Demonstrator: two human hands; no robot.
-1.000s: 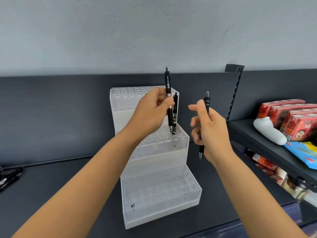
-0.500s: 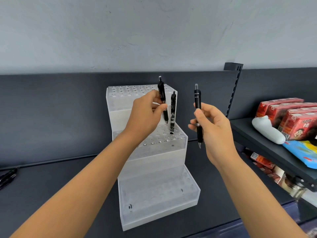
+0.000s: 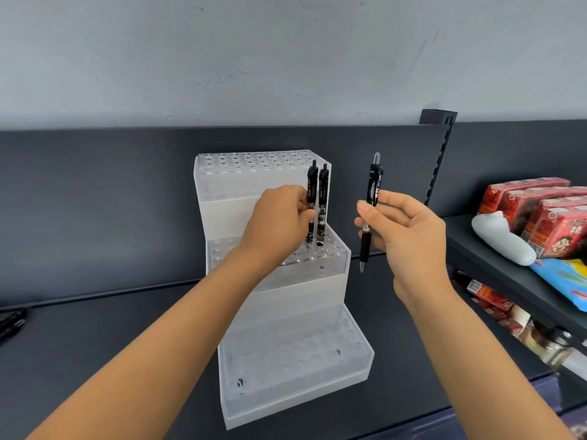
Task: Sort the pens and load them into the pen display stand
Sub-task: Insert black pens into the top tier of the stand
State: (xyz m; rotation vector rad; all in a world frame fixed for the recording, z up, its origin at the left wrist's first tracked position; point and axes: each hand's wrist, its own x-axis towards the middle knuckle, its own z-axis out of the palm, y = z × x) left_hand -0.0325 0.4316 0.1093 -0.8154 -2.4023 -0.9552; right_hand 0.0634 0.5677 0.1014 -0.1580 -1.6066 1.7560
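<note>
A clear three-tier pen display stand (image 3: pixel 317 293) stands on the dark shelf. Two black pens stand upright at the right end of its middle tier. My left hand (image 3: pixel 279 222) pinches the left one (image 3: pixel 312 188), whose tip is down in a hole. The other pen (image 3: pixel 323 198) stands in the hole just to its right, free of my fingers. To the right of the stand, my right hand (image 3: pixel 403 230) holds a third black pen (image 3: pixel 370 211) upright in the air, tip down.
Several loose black pens (image 3: pixel 11 322) lie at the far left edge of the shelf. A lower shelf on the right carries red cartons (image 3: pixel 540 211), a white object (image 3: pixel 502 238) and a blue packet (image 3: pixel 568 281). A slotted black upright (image 3: pixel 440 154) stands behind.
My left hand has lowered its pen from above the stand into a middle-tier hole beside the standing pen. My right hand has turned its pen upright and raised it.
</note>
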